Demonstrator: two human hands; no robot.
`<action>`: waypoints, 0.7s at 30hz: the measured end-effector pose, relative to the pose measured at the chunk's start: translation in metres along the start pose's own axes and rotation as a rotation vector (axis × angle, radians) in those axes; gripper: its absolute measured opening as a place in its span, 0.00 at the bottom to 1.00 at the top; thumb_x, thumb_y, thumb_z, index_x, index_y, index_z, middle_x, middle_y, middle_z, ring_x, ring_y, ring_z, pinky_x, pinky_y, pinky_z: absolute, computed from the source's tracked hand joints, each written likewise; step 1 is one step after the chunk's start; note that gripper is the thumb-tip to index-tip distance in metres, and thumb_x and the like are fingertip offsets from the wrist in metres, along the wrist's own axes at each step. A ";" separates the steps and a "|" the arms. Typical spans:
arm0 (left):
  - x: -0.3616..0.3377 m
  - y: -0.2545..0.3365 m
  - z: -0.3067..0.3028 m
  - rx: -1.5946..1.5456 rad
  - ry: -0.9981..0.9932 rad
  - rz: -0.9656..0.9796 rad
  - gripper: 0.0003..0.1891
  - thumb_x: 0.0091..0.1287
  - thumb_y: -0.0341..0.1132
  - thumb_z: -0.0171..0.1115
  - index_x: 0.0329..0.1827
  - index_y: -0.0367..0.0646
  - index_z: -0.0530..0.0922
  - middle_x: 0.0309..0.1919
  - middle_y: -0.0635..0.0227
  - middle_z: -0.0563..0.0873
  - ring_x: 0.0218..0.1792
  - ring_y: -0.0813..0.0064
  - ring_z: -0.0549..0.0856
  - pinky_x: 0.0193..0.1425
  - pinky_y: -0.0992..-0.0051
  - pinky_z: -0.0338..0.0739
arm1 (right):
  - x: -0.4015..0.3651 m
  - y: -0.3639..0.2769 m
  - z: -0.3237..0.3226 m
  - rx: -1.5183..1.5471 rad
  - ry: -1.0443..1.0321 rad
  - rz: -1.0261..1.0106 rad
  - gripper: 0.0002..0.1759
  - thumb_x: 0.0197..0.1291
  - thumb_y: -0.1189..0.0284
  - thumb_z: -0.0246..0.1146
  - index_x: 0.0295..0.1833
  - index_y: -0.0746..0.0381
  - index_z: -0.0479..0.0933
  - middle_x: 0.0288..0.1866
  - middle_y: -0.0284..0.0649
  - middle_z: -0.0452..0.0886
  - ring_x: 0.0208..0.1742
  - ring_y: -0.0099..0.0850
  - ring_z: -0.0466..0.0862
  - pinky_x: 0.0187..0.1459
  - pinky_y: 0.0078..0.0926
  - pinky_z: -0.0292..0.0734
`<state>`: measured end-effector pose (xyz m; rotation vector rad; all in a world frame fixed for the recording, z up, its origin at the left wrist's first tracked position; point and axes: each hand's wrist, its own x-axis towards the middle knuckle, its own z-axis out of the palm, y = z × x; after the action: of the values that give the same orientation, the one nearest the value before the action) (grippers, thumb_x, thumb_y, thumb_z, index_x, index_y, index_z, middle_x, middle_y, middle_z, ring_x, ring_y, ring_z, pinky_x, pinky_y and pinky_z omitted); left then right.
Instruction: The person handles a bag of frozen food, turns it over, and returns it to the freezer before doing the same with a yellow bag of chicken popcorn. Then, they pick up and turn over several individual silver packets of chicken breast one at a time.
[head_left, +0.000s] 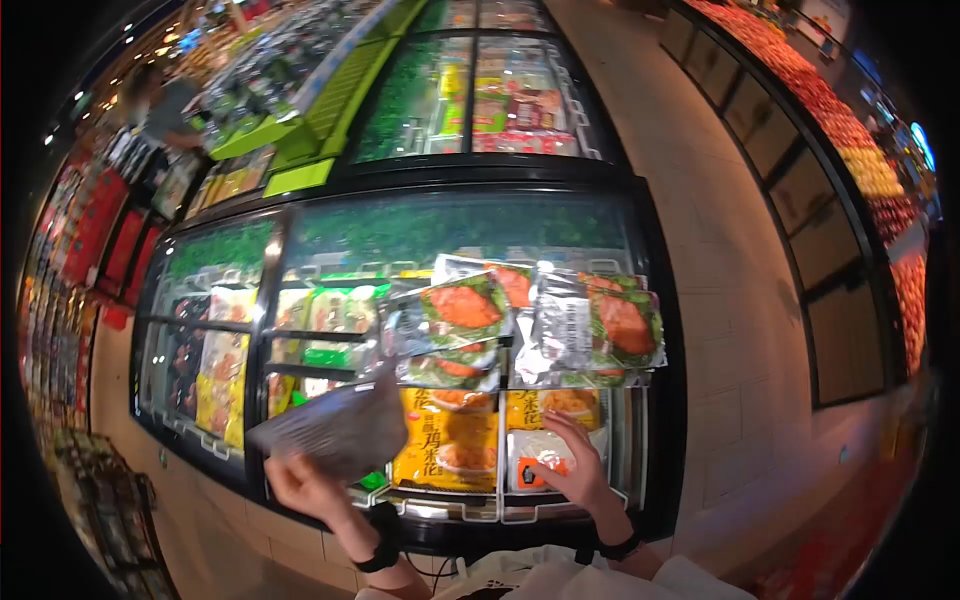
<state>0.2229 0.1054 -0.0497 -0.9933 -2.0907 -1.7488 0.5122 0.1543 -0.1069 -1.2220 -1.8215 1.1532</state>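
My left hand (pixel 308 488) grips the lower left edge of a silvery-grey flat food packet (pixel 345 425), held tilted above the chest freezer (pixel 660 420). My right hand (pixel 575 465), its fingers spread, hovers over or rests on a white packet (pixel 530 445) with an orange print; whether it touches cannot be made out. Between the hands lie yellow popcorn chicken bags (pixel 435 445). Behind them, clear-and-silver packets with an orange-red fillet picture form a left stack (pixel 460 305) and a right stack (pixel 620 325).
Green-and-white bags (pixel 340 310) fill the freezer's left part, beside a black divider bar (pixel 262 350). Another freezer (pixel 500 100) stands beyond. Green-edged shelving (pixel 330 100) is at the upper left. A tiled aisle (pixel 730 350) and a fruit display (pixel 850 140) lie to the right. A person (pixel 170 110) stands far left.
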 end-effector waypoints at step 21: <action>-0.118 0.038 -0.053 -0.427 -1.218 -0.547 0.18 0.53 0.38 0.66 0.44 0.39 0.75 0.31 0.73 0.80 0.30 0.87 0.74 0.33 0.84 0.68 | -0.125 0.014 0.013 0.459 -0.167 0.193 0.23 0.41 0.80 0.65 0.47 0.72 0.71 0.40 0.44 0.79 0.38 0.32 0.80 0.44 0.29 0.74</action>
<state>0.3220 0.0171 -0.0749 -2.1930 -2.9096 -2.1885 0.5504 0.0363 -0.1304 -1.0679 -1.4547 1.7134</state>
